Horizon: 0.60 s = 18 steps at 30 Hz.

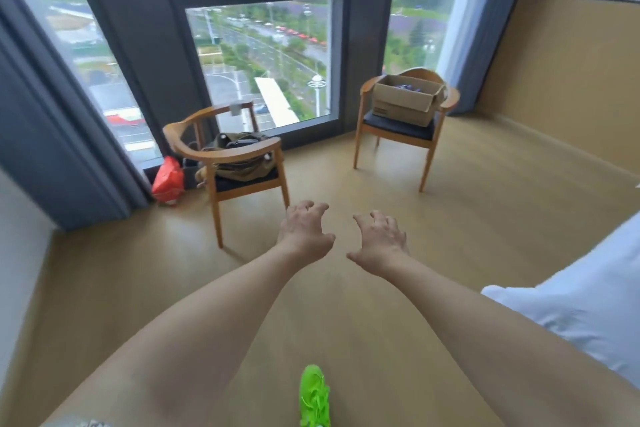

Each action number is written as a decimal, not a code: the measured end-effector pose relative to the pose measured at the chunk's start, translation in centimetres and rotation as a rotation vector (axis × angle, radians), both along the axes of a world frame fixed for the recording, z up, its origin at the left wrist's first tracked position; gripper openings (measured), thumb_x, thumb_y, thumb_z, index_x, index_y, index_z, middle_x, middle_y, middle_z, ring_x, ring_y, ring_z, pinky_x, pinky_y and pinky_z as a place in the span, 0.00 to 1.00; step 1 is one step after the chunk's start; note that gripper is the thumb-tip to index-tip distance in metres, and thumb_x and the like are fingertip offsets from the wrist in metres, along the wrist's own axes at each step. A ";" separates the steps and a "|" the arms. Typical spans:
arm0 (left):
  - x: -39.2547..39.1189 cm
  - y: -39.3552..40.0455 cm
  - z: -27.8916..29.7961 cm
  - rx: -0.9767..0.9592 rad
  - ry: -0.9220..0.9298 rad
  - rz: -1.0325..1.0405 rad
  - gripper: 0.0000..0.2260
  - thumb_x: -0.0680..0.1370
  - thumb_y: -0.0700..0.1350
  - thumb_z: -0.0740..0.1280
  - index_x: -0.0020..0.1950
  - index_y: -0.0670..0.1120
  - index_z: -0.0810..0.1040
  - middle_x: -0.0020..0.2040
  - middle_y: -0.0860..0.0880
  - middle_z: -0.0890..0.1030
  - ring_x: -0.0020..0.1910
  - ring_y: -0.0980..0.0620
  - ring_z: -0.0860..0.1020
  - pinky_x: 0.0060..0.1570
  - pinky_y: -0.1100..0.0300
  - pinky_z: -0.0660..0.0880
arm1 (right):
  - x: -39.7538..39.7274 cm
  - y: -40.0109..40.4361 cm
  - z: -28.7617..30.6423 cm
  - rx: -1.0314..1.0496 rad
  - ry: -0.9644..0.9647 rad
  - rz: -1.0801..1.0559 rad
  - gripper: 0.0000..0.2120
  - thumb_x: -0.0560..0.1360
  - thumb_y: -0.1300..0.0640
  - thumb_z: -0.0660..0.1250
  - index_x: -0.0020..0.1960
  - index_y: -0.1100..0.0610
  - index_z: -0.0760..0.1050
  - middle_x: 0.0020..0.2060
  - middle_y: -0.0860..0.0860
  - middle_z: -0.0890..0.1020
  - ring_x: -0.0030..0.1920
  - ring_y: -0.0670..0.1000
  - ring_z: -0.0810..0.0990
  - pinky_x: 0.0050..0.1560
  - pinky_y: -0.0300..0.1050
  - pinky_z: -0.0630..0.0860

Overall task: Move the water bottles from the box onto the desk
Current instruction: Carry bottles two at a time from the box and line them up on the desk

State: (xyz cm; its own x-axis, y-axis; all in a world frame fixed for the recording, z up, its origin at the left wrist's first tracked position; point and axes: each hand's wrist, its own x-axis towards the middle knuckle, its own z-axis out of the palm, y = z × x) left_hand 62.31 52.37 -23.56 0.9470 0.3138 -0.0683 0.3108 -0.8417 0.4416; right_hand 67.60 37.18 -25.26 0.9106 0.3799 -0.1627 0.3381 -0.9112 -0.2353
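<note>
An open cardboard box rests on the seat of the right wooden chair by the window. Bluish bottle tops show inside it, too small to count. My left hand and my right hand are stretched out in front of me over the floor, fingers spread and curled, holding nothing. Both hands are well short of the box. No desk is in view.
A second wooden chair at the left holds an olive bag. A red bag lies on the floor by the window. A white bed edge fills the right side. My green shoe is at the bottom.
</note>
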 end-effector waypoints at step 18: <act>36.4 8.3 -0.5 -0.001 0.004 -0.293 0.29 0.78 0.53 0.70 0.78 0.53 0.67 0.78 0.46 0.67 0.76 0.44 0.63 0.73 0.46 0.65 | 30.7 6.9 1.0 -0.019 0.023 -0.313 0.37 0.75 0.42 0.72 0.79 0.46 0.60 0.78 0.55 0.63 0.75 0.59 0.62 0.70 0.56 0.65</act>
State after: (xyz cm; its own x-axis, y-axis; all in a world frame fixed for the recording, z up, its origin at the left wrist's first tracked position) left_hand 98.69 60.69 -24.04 0.9970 0.0274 -0.0726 0.0568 -0.8954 0.4416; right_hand 98.27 44.06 -24.23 0.9788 0.0783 -0.1892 0.0351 -0.9745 -0.2216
